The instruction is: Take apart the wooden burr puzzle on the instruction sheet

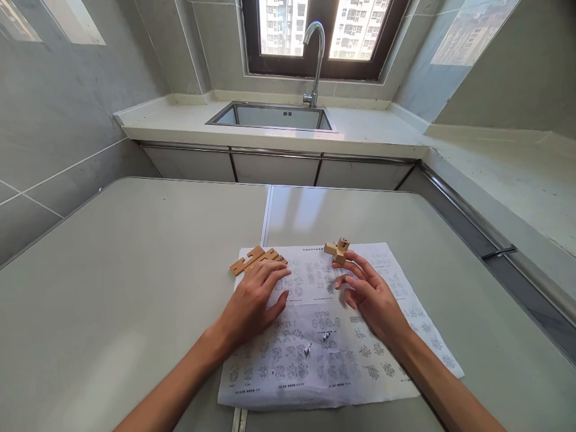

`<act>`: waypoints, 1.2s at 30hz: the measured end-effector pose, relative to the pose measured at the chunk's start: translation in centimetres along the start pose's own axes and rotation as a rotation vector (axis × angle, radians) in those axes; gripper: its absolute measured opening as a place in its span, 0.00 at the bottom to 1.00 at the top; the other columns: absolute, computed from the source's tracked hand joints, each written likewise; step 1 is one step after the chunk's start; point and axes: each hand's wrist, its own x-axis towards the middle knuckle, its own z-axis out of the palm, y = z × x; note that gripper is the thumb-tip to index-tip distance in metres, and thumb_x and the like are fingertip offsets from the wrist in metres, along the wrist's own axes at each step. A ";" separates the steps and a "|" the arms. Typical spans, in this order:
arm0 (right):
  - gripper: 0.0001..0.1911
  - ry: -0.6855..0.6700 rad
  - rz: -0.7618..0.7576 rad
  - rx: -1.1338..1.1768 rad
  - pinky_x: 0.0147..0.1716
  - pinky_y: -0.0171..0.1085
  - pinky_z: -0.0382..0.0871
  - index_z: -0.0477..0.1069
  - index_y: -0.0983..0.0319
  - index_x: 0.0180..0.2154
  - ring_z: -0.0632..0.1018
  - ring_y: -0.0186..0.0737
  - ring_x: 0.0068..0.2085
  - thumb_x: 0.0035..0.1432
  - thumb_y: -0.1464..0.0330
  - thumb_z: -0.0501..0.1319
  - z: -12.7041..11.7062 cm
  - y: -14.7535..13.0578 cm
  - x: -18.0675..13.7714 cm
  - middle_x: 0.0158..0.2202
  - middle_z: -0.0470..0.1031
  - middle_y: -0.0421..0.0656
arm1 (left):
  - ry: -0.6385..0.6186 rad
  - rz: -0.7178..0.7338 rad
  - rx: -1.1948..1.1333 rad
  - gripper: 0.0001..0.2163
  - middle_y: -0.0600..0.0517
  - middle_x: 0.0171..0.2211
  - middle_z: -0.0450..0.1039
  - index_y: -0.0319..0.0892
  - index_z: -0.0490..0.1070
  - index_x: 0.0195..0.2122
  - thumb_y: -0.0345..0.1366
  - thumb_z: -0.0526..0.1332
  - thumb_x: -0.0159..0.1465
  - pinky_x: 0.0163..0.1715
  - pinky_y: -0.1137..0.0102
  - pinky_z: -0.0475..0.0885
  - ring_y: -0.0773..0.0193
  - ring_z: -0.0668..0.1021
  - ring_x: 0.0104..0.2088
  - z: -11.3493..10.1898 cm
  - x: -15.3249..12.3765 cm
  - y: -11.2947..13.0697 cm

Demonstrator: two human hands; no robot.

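Several notched wooden puzzle pieces (248, 260) with numbers on them lie side by side at the upper left edge of a printed instruction sheet (324, 300). Just in front of them is my left hand (256, 297), fingers stretched out and thumb apart, partly covering the nearest pieces. A small cross-shaped cluster of joined wooden pieces (338, 251) rests near the sheet's top edge, a number showing on one block. My right hand (371, 294) is beside this cluster with loosely curved, parted fingers; its fingertips reach the cluster's near side, and whether they touch it is unclear.
Two tiny white scraps (308, 349) lie on the sheet. Beneath it is a pale folding table (135, 270) with a seam down the middle. Beyond stand a counter (373, 129), a sink (270, 114) and a tall faucet (320, 54), with a window behind.
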 end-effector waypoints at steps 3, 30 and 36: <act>0.22 -0.063 -0.009 -0.013 0.23 0.35 0.65 0.67 0.53 0.59 0.75 0.39 0.32 0.65 0.60 0.65 0.2 0.3 -0.5 0.52 0.74 0.50 | 0.030 -0.022 -0.050 0.14 0.44 0.54 0.77 0.46 0.70 0.57 0.32 0.61 0.70 0.59 0.51 0.75 0.50 0.78 0.57 -0.1 0.0 0.2; 0.11 -0.286 -0.119 -0.525 0.25 0.34 0.60 0.67 0.57 0.38 0.66 0.35 0.25 0.70 0.57 0.59 2.3 0.2 -2.7 0.23 0.67 0.35 | 0.103 0.353 0.119 0.06 0.54 0.32 0.82 0.46 0.71 0.45 0.31 0.64 0.68 0.30 0.65 0.73 0.64 0.80 0.27 0.0 0.3 2.3; 0.12 -0.250 -0.083 -0.458 0.25 0.34 0.60 0.67 0.58 0.36 0.66 0.34 0.23 0.72 0.59 0.56 2.2 0.3 -2.6 0.22 0.67 0.34 | 0.097 0.174 0.021 0.18 0.46 0.46 0.81 0.46 0.67 0.56 0.37 0.68 0.68 0.45 0.59 0.77 0.54 0.83 0.44 0.1 0.0 2.3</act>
